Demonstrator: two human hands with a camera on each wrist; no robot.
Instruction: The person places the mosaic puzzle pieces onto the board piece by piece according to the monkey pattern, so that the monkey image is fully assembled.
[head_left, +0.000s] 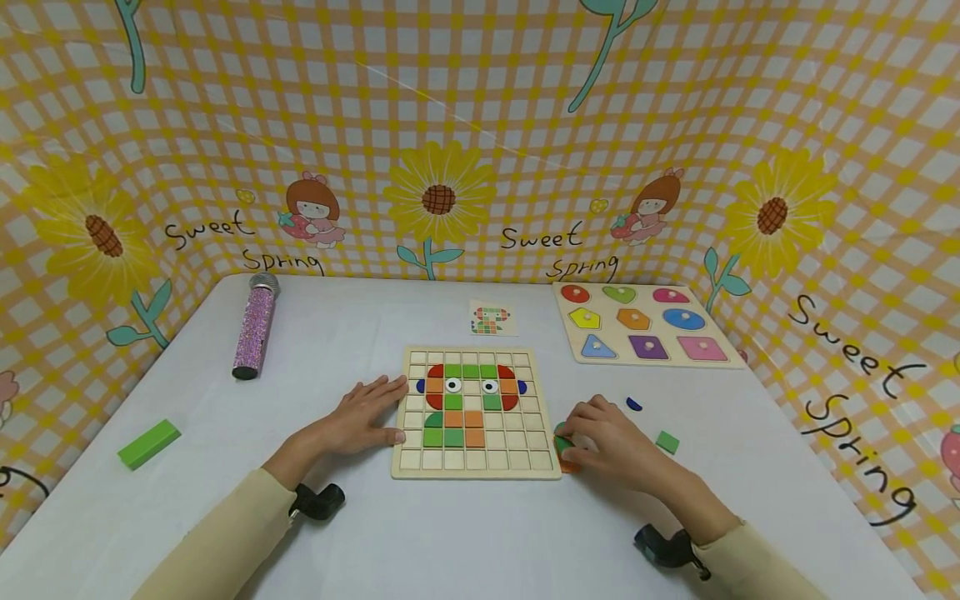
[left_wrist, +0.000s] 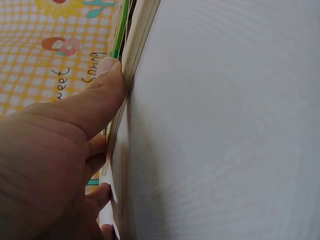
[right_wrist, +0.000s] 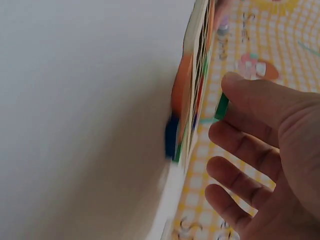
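A wooden grid board (head_left: 517, 458) lies flat on the table, with red, green, orange and blue tiles and two eye tiles (head_left: 490, 387) set in it like a face above a partial body. My left hand (head_left: 367, 415) rests along the board's left edge, thumb (left_wrist: 102, 97) and fingertips at its rim. At the right side, my right hand (head_left: 611, 442) pinches a small green piece (right_wrist: 221, 106) between thumb and index finger, its other fingers loosely bent. An orange piece (head_left: 568, 467) lies beside the board's lower right edge, partly hidden by that hand.
A small blue half-round piece (head_left: 634, 404) and a green square (head_left: 667, 442) lie right of my right hand. Behind stand a pattern card (head_left: 493, 318) and a knobbed shape puzzle (head_left: 600, 325). To the left are a glittery microphone (head_left: 255, 329) and a green block (head_left: 149, 444).
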